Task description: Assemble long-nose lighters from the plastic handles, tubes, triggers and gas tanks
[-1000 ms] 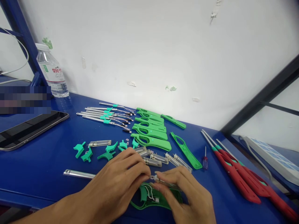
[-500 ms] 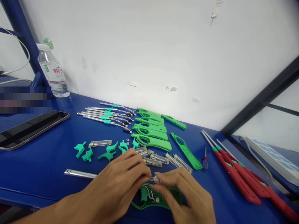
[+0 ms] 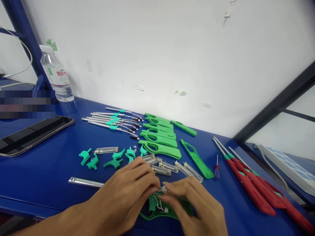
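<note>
My right hand [image 3: 194, 203] is closed around a clear lighter fuel tank, mostly hidden by the fingers; its pale valve end [image 3: 164, 189] pokes out toward the left. Against that end, my left hand [image 3: 134, 190] pinches a tiny piece that is too covered to make out. Under both hands lies an open green lighter shell half [image 3: 159, 215], with a teal trigger [image 3: 152, 204], white wires and a small block inside. A silver lighter tube [image 3: 85, 182] extends left from beneath my left wrist.
Several loose fuel tanks [image 3: 161, 170], teal triggers [image 3: 113, 163] and green shell halves [image 3: 159, 149] lie beyond my hands. Wired metal tubes [image 3: 103, 124] are at the back left. Right are a small screwdriver [image 3: 217, 171] and red lighters [image 3: 256, 186]; left, a phone [image 3: 36, 134] and bottle [image 3: 57, 78].
Both hands stay almost in place, the fingertips still together at the valve end. The whole view has shifted very slightly.
</note>
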`<state>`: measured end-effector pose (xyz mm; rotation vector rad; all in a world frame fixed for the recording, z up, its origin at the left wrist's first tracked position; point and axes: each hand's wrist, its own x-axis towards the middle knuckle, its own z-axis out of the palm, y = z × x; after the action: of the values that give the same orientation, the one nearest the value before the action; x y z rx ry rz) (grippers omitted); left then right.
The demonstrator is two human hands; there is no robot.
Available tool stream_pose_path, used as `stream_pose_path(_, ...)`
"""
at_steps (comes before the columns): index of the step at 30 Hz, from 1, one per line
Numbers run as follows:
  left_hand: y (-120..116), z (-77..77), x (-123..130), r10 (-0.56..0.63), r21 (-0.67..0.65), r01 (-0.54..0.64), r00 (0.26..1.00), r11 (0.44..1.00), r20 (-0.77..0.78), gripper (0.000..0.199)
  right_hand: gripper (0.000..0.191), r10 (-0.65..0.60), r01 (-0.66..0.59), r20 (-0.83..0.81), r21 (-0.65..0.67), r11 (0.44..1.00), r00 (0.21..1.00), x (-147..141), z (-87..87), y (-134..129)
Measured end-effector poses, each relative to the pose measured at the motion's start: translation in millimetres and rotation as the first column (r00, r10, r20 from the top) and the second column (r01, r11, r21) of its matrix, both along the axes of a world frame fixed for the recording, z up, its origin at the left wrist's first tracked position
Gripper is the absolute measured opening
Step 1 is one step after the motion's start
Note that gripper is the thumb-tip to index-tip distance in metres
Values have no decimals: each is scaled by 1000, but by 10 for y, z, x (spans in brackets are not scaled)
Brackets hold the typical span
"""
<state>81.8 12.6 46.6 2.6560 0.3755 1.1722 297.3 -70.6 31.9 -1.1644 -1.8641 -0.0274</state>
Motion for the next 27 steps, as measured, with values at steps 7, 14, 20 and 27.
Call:
stream_pose_path(7, 14, 5, -10, 2, 43, -1, 1000, 999, -10, 26, 17, 21, -21, 27, -4, 1000, 999, 11, -6, 12)
stream_pose_path(14, 15, -6, 6, 7, 34, -7, 1000, 999, -12, 26, 15, -10, 10, 26, -12, 1000, 1000, 1, -24, -3)
stream_pose_path(20, 9, 6, 10, 61, -8, -61, 998, 998, -14, 20, 14, -77, 77, 11, 9, 997, 997, 16, -10, 7)
stream_pose_path(27, -32, -79, -12, 108, -178, -98, 993, 979, 43, 16, 27, -96, 95, -22, -30, 995, 995, 35, -9, -8)
